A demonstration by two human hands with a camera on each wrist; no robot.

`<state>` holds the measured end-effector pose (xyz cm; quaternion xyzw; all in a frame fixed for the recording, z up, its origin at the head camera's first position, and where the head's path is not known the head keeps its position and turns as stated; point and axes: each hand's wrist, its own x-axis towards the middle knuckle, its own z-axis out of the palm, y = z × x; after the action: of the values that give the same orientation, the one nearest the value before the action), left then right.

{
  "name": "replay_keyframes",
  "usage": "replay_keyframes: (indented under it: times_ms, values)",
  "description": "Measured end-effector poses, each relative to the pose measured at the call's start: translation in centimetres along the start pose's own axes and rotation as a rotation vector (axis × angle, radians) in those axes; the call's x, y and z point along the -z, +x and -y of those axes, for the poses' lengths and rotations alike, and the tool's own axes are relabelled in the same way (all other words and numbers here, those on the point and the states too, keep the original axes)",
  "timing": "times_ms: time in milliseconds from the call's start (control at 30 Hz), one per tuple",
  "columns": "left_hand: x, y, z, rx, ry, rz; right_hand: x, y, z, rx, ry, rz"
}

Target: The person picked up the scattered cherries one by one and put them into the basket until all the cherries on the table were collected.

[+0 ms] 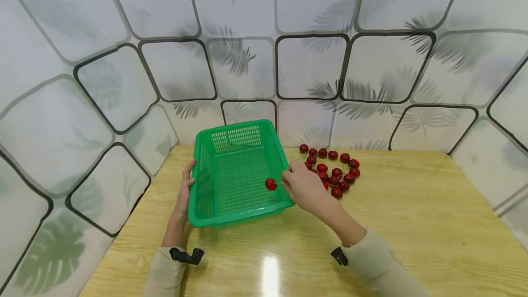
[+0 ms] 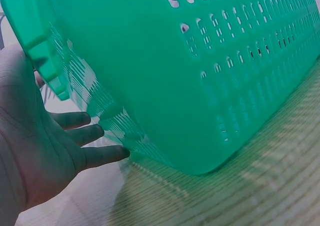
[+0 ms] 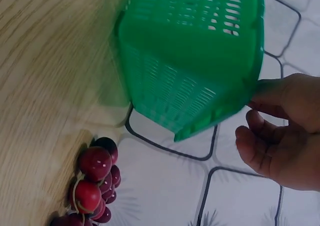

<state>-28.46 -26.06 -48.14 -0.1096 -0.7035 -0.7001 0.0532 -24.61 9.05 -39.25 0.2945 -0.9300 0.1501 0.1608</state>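
A green plastic basket (image 1: 243, 218) with slotted walls stands on the table. My left hand (image 1: 183, 194) is at its left side, and the left wrist view shows its fingers (image 2: 102, 157) stretched out against the wall; the thumb is mostly hidden. Over the basket's right rim, my right hand (image 1: 307, 189) pinches a red cherry (image 1: 271, 184) by its thin stem, and the fruit hangs above the inside of the basket. In the right wrist view the cherry is hidden behind the basket wall. Dark red cherries (image 1: 337, 192) lie in a loose group right of the basket, partly behind my right hand.
The light wood table (image 1: 412, 223) extends to the right and toward me. Behind it rises a pale wall covering (image 1: 313, 68) with dark outlines and leaf prints, close to the table's back edge.
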Motion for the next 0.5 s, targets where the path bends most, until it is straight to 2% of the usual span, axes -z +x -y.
replay_keyframes:
  times_ms: [133, 333, 500]
  values:
    - [0.1, -0.1, 0.1, 0.004, 0.0, 0.0, -1.3, 0.8, 0.3, 0.055, 0.003, 0.024]
    - [0.1, -0.2, 0.2, 0.0, 0.002, 0.017, -2.4, 1.9, 0.4, 0.021, 0.073, 0.14]
    - [0.1, -0.1, 0.0, 0.008, -0.007, 0.014, -2.7, 2.9, 0.3, 0.062, 0.058, 0.185]
